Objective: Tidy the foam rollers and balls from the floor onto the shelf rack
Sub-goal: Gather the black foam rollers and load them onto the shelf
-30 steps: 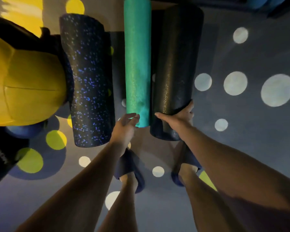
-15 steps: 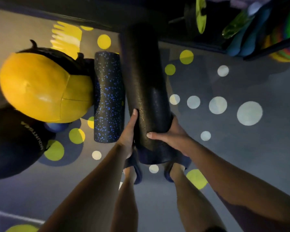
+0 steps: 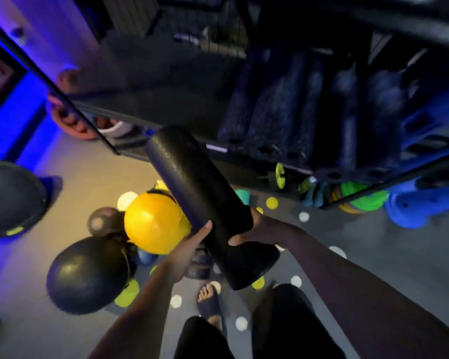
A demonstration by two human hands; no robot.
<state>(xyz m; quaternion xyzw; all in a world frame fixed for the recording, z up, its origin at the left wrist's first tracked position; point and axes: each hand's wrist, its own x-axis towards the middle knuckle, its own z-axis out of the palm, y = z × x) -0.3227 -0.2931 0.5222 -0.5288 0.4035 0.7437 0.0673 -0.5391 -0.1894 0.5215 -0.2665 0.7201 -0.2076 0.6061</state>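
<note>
1. Our right hand (image 3: 263, 229) wraps its fingers around the black foam roller (image 3: 205, 203) near its lower end; our left hand (image 3: 189, 250) presses flat fingers against the other side.
2. The roller is lifted clear of the floor, tilted toward the shelf rack (image 3: 309, 164).
3. We judge it light, stiff and bulky: grip both sides, steer the far end.
4. The yellow ball (image 3: 153, 224) remains on the floor below.

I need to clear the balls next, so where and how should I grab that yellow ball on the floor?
Cup the yellow ball from above with a palm on each bare flank; it looks too wide and smooth for one hand, and other balls crowd its lower-left side.
</note>
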